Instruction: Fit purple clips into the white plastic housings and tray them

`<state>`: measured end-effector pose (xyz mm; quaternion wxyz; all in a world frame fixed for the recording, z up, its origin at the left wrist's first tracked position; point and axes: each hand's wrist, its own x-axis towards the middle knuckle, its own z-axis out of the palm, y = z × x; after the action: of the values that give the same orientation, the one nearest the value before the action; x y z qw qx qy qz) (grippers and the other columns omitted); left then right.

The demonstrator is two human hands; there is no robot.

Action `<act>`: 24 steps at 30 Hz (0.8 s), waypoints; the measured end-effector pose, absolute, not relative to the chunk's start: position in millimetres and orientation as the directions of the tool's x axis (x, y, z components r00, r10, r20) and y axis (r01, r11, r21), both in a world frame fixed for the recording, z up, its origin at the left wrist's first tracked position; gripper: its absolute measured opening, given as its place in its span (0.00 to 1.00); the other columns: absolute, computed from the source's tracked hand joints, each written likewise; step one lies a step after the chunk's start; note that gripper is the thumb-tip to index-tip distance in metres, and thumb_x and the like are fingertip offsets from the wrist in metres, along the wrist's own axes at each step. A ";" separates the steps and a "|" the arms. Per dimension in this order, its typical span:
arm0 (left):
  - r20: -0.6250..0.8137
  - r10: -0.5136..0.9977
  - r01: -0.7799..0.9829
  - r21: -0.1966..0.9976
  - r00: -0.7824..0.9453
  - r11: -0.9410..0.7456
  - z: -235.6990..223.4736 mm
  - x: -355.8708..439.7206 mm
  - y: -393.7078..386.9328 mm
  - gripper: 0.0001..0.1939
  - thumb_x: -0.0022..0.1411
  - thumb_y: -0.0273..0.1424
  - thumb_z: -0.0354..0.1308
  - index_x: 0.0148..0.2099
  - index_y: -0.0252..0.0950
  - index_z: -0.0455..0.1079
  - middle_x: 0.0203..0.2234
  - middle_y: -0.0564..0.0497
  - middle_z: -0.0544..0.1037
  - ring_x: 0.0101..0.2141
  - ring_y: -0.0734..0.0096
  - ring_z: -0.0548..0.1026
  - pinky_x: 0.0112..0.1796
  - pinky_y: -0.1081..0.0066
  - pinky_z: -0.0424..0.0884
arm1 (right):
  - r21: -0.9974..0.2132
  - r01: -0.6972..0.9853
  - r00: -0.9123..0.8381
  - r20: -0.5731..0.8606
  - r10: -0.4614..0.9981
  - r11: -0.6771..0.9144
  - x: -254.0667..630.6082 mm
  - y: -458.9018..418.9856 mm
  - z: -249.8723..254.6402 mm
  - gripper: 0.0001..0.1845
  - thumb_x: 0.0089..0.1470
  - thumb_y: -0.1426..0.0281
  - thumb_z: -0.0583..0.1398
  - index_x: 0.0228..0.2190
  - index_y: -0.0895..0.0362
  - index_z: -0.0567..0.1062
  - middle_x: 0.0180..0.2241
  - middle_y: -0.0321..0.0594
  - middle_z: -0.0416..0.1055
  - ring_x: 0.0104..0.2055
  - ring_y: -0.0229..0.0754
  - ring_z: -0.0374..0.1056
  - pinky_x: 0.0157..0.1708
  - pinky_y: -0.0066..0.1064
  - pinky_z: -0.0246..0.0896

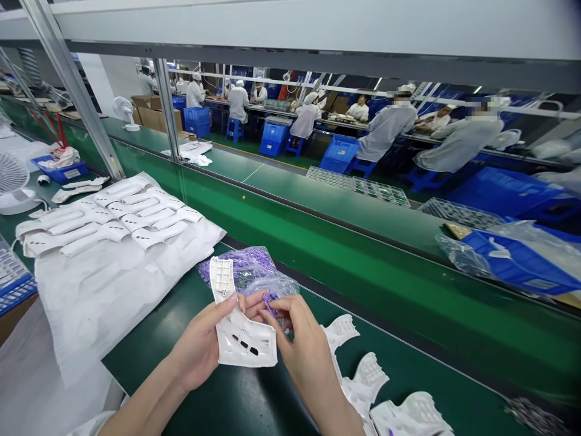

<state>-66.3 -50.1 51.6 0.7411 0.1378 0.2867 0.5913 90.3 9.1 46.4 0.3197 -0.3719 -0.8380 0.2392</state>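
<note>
My left hand (pixel 204 339) is closed on a curved white plastic shell (pixel 247 339), its ribbed inner side facing up and three dark slots near its lower end. Between the fingers of my right hand (pixel 302 339) are small purple plastic pieces (pixel 271 303), held close to the shell's right edge; how many is hard to make out. Just behind the hands lies a clear plastic bag (pixel 254 263) full of similar purple pieces. To the right of my right arm, several more white shells (pixel 370 378) lie with their ribbed sides up on the green table.
At left, a white sheet (pixel 113 297) carries rows of white shells (pixel 136 209). A fan (pixel 13 178) and a blue basket (pixel 61 169) stand farther left. A green ledge (pixel 318 224) and metal posts (pixel 167 109) border the table. Across the aisle, people sit among blue crates (pixel 338 151).
</note>
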 end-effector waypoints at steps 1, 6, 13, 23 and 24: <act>-0.255 0.958 -0.791 0.556 0.129 0.254 53.1 -68.1 -50.8 0.12 0.65 0.35 0.50 0.33 0.33 0.67 0.53 0.43 0.69 0.57 0.54 0.62 0.53 0.60 0.61 | -0.663 0.461 -0.548 0.310 0.777 0.590 90.4 8.8 46.8 0.02 0.60 0.70 0.54 0.34 0.54 0.66 0.33 0.38 0.65 0.32 0.40 0.64 0.30 0.29 0.60; -0.265 0.955 -0.749 0.604 0.134 0.273 57.6 -70.0 -51.8 0.12 0.65 0.35 0.50 0.34 0.32 0.66 0.47 0.41 0.72 0.52 0.56 0.67 0.48 0.64 0.65 | -0.767 0.420 -0.550 0.209 0.809 0.484 95.2 14.6 47.3 0.06 0.61 0.69 0.52 0.41 0.51 0.64 0.33 0.36 0.68 0.32 0.39 0.66 0.32 0.29 0.62; -0.309 0.942 -0.713 0.631 0.132 0.307 60.5 -64.7 -50.4 0.12 0.64 0.38 0.52 0.34 0.32 0.64 0.35 0.45 0.75 0.40 0.64 0.74 0.39 0.72 0.67 | -0.739 0.385 -0.658 0.200 0.726 0.553 104.3 23.0 55.8 0.07 0.60 0.67 0.54 0.39 0.48 0.71 0.35 0.36 0.69 0.36 0.40 0.66 0.35 0.29 0.62; -0.304 0.951 -0.747 0.619 0.059 0.244 66.2 -68.2 -47.8 0.12 0.64 0.40 0.50 0.35 0.35 0.62 0.48 0.44 0.71 0.49 0.55 0.70 0.46 0.60 0.67 | -0.916 0.344 -0.587 -0.038 0.808 0.206 109.2 25.5 61.7 0.15 0.55 0.59 0.56 0.42 0.52 0.72 0.31 0.37 0.63 0.18 0.33 0.58 0.12 0.25 0.59; -0.299 0.954 -0.755 0.620 0.025 0.214 66.4 -67.5 -47.4 0.12 0.64 0.40 0.50 0.36 0.35 0.62 0.47 0.44 0.71 0.48 0.56 0.70 0.46 0.60 0.68 | -0.922 0.324 -0.550 -0.002 0.835 0.211 110.0 26.2 63.5 0.14 0.54 0.58 0.57 0.38 0.53 0.74 0.32 0.38 0.64 0.18 0.32 0.59 0.13 0.25 0.60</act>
<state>-67.5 -47.4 66.4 0.7009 0.1463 0.3404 0.6095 110.0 26.2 63.5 0.2620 -0.3952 -0.7329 0.4879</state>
